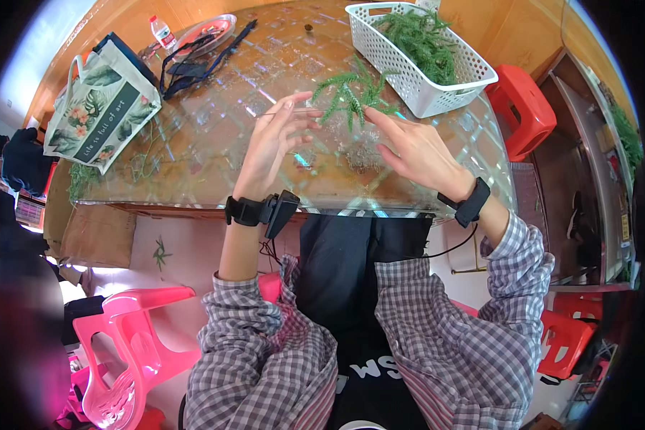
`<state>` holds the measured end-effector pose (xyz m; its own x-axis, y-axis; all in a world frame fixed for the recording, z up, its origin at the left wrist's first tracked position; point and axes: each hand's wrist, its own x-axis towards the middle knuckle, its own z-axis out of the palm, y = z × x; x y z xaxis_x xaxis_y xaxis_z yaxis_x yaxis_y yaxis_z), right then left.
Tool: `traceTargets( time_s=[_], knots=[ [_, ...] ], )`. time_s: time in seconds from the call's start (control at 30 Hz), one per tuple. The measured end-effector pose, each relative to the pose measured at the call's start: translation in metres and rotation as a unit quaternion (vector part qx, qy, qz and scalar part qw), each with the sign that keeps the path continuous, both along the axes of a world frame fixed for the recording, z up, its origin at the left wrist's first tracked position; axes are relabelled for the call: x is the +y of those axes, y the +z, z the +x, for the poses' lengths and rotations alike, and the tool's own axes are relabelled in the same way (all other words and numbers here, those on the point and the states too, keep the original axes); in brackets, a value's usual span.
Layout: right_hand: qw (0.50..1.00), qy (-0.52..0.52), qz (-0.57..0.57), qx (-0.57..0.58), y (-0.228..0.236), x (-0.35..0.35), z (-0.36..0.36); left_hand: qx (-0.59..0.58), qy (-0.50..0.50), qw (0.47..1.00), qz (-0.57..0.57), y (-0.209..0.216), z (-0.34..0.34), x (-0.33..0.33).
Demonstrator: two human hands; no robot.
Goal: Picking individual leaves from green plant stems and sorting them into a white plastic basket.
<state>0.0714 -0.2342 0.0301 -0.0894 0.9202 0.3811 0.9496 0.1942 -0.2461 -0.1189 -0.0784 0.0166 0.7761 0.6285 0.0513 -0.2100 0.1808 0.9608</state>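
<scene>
A green feathery sprig (350, 94), like artificial pine, is held above the table between my two hands. From it a thin stem runs left to my left hand (276, 136), which grips the stem among its bent fingers. My right hand (417, 147) comes in from the other side. Its index finger is stretched out against the sprig's right edge, while the thumb stays lower and apart. The right hand's other fingers are mostly hidden. Beyond the sprig, a white perforated basket (437, 102) holds a heap of similar green sprigs (423, 46).
The table (215, 154) has a clear cover and scattered bits. At left stand a leaf-patterned bag (104, 107), dark straps (186, 68), a bottle (163, 34) and a round tray (226, 29). A red stool (519, 111) is at right, a pink chair (140, 337) lower left.
</scene>
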Motion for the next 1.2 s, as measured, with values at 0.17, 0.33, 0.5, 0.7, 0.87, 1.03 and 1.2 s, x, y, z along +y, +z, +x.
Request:
traceTargets(
  time_s=[0.17,0.33,0.5,0.7,0.87,1.03,1.2],
  knots=[
    [0.998,-0.024,-0.052,0.026,-0.004,0.0,0.0,-0.002,0.007,1.0,-0.007,-0.001,0.001,0.001],
    [0.996,-0.017,-0.032,0.078,-0.001,0.001,0.007,-0.03,0.018,0.999,-0.015,-0.005,-0.006,0.009],
    [0.98,-0.09,0.128,-0.121,-0.008,0.001,0.051,-0.039,0.065,0.997,-0.013,-0.006,-0.014,0.023],
    [0.993,-0.092,0.078,-0.001,-0.015,0.005,0.081,-0.064,0.08,0.995,-0.006,-0.009,-0.016,0.028],
    [0.98,-0.135,0.049,0.137,-0.008,-0.006,0.077,-0.077,0.093,0.993,-0.009,-0.008,-0.01,0.023],
    [0.965,-0.136,0.019,0.222,-0.012,-0.026,0.054,-0.091,0.103,0.99,-0.03,-0.001,0.0,0.021],
    [0.957,-0.146,0.029,0.248,-0.027,-0.036,0.05,-0.106,0.109,0.988,-0.032,-0.002,0.003,0.024]
  ],
)
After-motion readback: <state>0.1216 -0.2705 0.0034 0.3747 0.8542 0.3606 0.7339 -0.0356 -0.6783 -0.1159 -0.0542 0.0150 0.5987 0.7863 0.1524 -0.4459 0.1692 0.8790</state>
